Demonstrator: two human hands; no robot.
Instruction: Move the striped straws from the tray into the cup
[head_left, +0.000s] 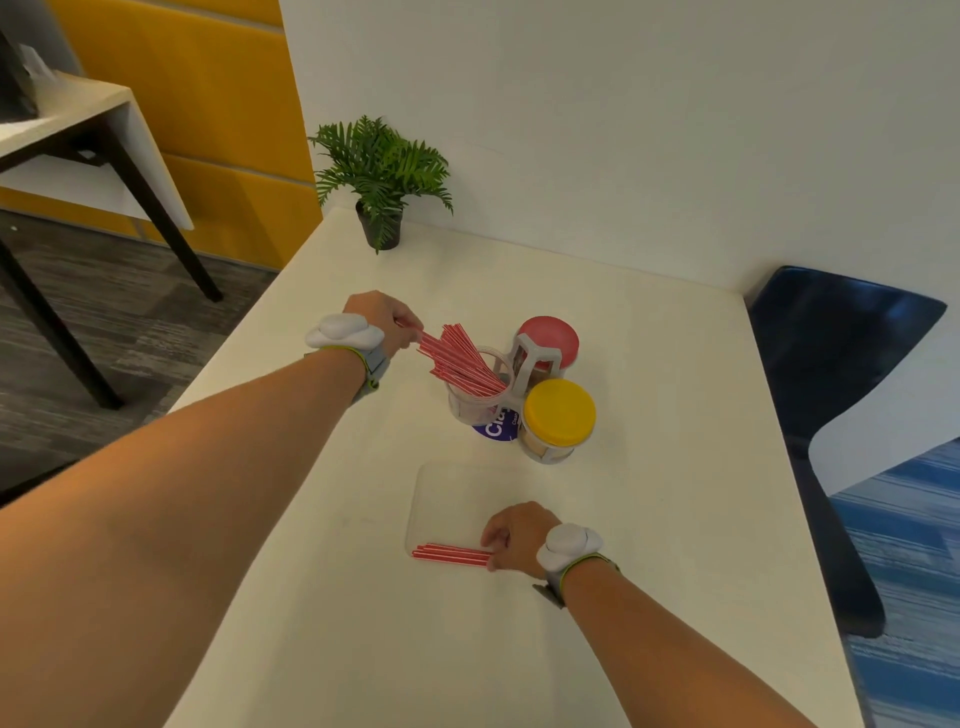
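A clear cup stands in a white holder and carries a fan of red-and-white striped straws leaning to the left. My left hand pinches the upper ends of a few of those straws. Nearer to me lies a clear flat tray with a few striped straws at its front edge. My right hand is closed on the right ends of these straws, which rest flat on the tray.
The white holder also carries a red-lidded jar and a yellow-lidded jar. A potted plant stands at the table's far left corner. A blue chair is at the right, a wall behind.
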